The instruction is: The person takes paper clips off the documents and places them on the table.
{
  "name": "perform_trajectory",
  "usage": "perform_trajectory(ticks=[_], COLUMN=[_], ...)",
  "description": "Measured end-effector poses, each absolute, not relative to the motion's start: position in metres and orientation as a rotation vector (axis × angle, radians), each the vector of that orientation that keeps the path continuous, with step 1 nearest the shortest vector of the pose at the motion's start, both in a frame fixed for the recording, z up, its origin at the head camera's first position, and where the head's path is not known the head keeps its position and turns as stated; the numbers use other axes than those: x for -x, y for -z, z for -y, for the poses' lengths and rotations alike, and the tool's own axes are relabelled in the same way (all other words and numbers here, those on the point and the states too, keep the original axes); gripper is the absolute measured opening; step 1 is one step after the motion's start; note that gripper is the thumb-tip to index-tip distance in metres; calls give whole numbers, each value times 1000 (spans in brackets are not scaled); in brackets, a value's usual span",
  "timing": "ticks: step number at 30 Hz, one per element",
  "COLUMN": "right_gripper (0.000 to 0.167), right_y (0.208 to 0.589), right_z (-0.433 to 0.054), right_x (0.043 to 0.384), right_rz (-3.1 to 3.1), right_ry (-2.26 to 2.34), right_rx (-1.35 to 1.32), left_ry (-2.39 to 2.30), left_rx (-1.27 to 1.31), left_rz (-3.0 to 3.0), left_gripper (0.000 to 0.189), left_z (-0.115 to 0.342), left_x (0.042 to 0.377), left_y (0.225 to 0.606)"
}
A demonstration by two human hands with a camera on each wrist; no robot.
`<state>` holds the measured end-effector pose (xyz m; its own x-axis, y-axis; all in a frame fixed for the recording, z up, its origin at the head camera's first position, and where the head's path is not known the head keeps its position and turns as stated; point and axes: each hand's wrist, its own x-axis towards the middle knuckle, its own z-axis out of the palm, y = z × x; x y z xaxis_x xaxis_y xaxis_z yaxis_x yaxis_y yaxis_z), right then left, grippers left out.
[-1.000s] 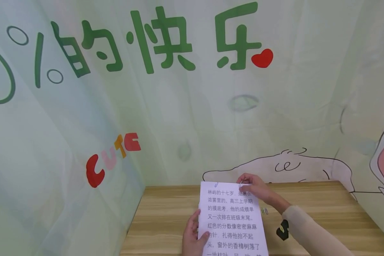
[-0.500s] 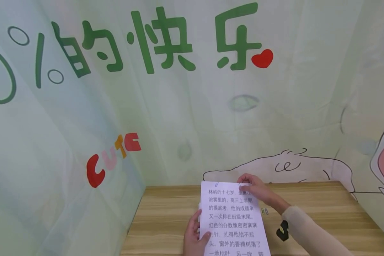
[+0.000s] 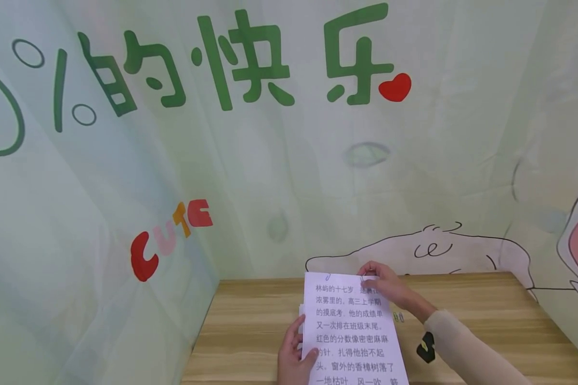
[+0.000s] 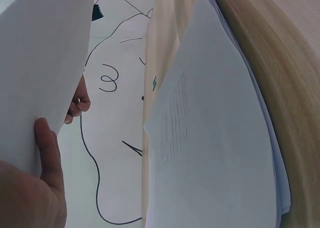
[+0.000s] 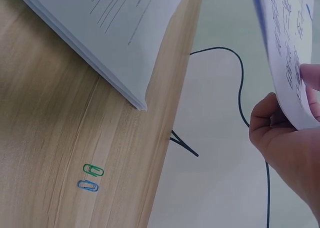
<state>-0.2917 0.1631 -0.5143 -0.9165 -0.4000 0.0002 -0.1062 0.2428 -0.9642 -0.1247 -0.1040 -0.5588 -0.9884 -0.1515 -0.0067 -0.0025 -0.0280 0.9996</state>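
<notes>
My left hand [image 3: 296, 355] holds a thin sheaf of printed sheets [image 3: 349, 334] by its left side, thumb on the front page. The sheaf is held up and tilted, with printed text facing me. At its top right corner, my right hand [image 3: 384, 282] pinches the edge, where a paper clip [image 3: 364, 278] shows beside the thumb. Another paper clip [image 3: 328, 277] is on the top edge, farther left. In the right wrist view, the right hand [image 5: 285, 138] has its thumb over the page and curled fingers behind it. The left wrist view shows the sheaf's blank back [image 4: 40, 63].
Below the sheaf, a thicker stack of paper [image 4: 215, 128] lies on the wooden table [image 3: 250, 315]. Beside it lie a green paper clip [image 5: 93, 170] and a blue paper clip [image 5: 88, 186]. A small black piece [image 3: 426, 347] lies near the right sleeve. A printed curtain [image 3: 289, 160] hangs behind.
The sheaf and my left hand have shifted slightly to the right. My right hand stays at the top right corner, almost unmoved.
</notes>
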Motion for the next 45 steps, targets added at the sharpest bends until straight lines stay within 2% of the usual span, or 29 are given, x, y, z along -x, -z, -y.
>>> perform_trajectory(ticks=[21,28,45], right_gripper=[23,18,22], right_y=[514,514,518], right_z=[-160,-174,-192], right_x=[289,294,296], right_rz=[-2311,-2459,-2498], right_ry=[1747,1710,1675], right_rx=[427,418,505], left_ry=[2199,2187,2221], left_rx=[-117,-116,-157], left_rz=[2044,2055,2077], left_gripper=[80,80,79], left_z=[101,103,104], left_x=[121,118,115], left_y=[557,564,563])
